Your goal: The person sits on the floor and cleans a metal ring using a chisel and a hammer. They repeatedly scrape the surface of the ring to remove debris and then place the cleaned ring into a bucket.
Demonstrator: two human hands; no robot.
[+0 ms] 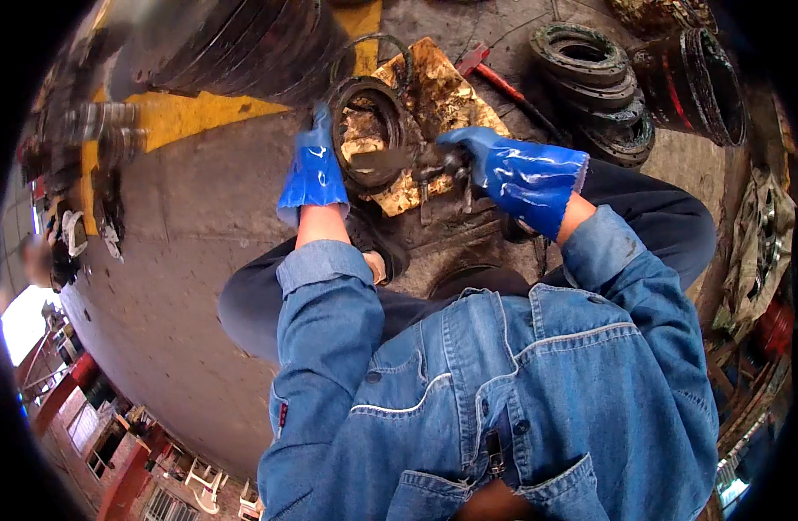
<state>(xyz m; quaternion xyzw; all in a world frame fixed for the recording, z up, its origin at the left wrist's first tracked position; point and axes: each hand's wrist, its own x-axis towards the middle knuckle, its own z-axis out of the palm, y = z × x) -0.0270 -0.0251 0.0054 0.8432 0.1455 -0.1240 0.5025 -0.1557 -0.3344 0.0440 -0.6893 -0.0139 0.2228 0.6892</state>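
Touching the left rim of a dark ring (396,126), the left hand (315,165) shows too little to tell whether its fingers grip it; the right hand (513,172) has its fingers wrapped around a blurred flat tool (383,161), and the ring is over a stained yellow sheet (451,91) near a red hammer (501,85)

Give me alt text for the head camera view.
A person's blue-gloved left hand is at the left rim of a greasy black ring, while the blue-gloved right hand holds a flat-bladed tool across it. Beyond are a stained yellowish sheet, a red-headed hammer and stacked grimy rings.
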